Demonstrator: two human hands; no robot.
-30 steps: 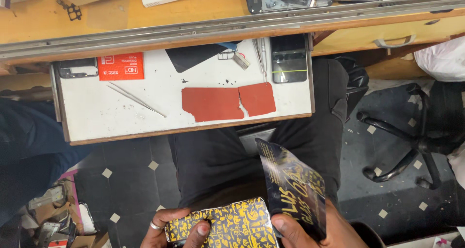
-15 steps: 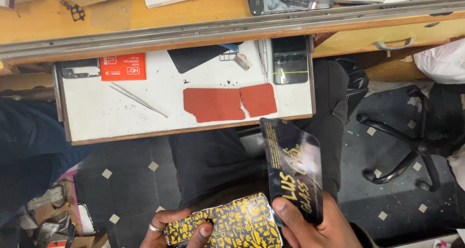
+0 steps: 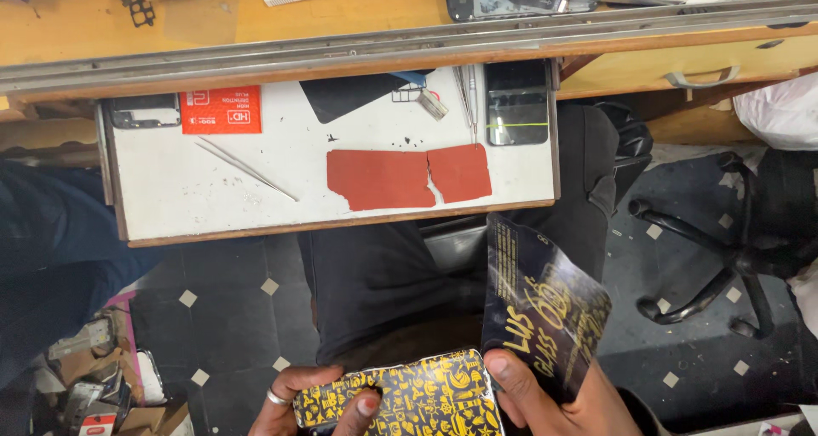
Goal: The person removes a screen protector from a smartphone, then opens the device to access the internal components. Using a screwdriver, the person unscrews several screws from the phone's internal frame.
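At the bottom edge of the view, the left hand point(image 3: 294, 399), with a ring on one finger, grips the left end of a black case with yellow drawings point(image 3: 409, 400), its thumb pressing on the patterned face. Just to the right, the right hand point(image 3: 554, 402) closes on the other end of this case and also holds a glossy black packet with gold letters point(image 3: 545, 304), which stands tilted above the person's lap. Higher up, a pulled-out drawer point(image 3: 213, 197) carries thin tweezers point(image 3: 245, 170), two red pads point(image 3: 409, 176) and a dark phone point(image 3: 516, 103) at its right end.
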